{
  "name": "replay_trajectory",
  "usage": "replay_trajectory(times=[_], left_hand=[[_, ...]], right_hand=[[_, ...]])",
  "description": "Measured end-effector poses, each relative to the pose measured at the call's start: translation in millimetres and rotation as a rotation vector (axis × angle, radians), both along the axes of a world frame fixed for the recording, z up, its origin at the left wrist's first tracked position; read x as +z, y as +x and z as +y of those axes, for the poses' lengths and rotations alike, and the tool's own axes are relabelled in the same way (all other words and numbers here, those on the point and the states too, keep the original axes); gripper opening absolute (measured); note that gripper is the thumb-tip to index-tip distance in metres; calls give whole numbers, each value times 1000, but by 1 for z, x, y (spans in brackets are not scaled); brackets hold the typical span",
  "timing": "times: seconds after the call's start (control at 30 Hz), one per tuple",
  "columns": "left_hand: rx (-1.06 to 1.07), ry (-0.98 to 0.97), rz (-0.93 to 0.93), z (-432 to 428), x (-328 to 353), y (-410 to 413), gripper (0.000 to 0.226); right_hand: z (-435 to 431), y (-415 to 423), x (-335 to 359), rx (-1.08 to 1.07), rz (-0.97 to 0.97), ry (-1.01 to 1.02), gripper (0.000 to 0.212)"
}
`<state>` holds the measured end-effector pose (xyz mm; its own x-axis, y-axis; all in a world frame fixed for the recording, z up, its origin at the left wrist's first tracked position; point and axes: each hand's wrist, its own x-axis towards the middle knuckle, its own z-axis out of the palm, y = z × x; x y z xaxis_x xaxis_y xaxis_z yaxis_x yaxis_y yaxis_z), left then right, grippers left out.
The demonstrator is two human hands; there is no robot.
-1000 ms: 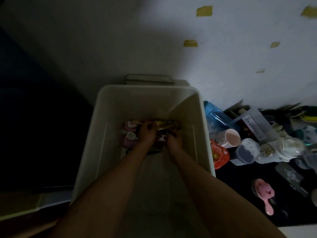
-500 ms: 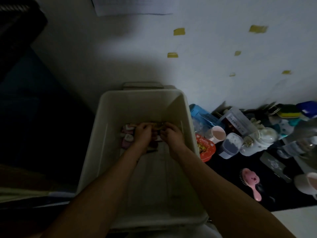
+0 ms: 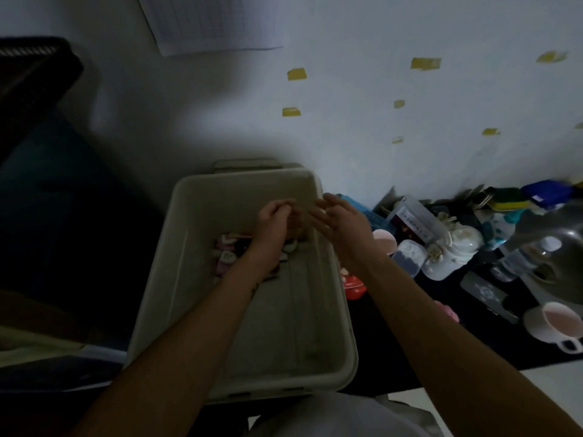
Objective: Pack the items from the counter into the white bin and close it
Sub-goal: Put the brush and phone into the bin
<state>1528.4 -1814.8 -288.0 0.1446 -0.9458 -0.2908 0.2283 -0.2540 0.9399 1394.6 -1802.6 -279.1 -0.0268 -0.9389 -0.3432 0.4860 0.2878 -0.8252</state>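
Observation:
The white bin (image 3: 176, 279) stands open in front of me, with several small pink and white packets (image 3: 227, 252) lying at its far end. My left hand (image 3: 273, 223) hovers over those packets with its fingers loosely curled, and I see nothing in it. My right hand (image 3: 339, 225) is raised above the bin's right rim, fingers straight and spread, holding nothing. On the dark counter to the right lie a pink cup (image 3: 385, 241), a lidded jar (image 3: 408, 257), a clear box (image 3: 416, 220) and a white figurine (image 3: 457, 244).
A red bowl (image 3: 355, 287) sits against the bin's right wall. Further right are a water bottle (image 3: 523, 255), a white mug (image 3: 555, 324), sponges (image 3: 508, 198) and a dark flat case (image 3: 485, 293). A wall stands behind. A dark chair (image 3: 28, 80) is at the left.
Both hands have lifted off the packets in the bin. My right hand has risen toward the bin's right rim with its fingers spread.

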Motion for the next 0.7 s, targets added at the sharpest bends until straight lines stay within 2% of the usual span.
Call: replay_trajectory(times=[0.23, 0.7], left_hand=[[-121, -49, 25, -5, 18, -66, 19], [-175, 94, 29, 5, -17, -197, 20]], right_hand=[[13, -86, 6, -120, 39, 5, 30], [43, -216, -46, -237, 116, 143, 30]])
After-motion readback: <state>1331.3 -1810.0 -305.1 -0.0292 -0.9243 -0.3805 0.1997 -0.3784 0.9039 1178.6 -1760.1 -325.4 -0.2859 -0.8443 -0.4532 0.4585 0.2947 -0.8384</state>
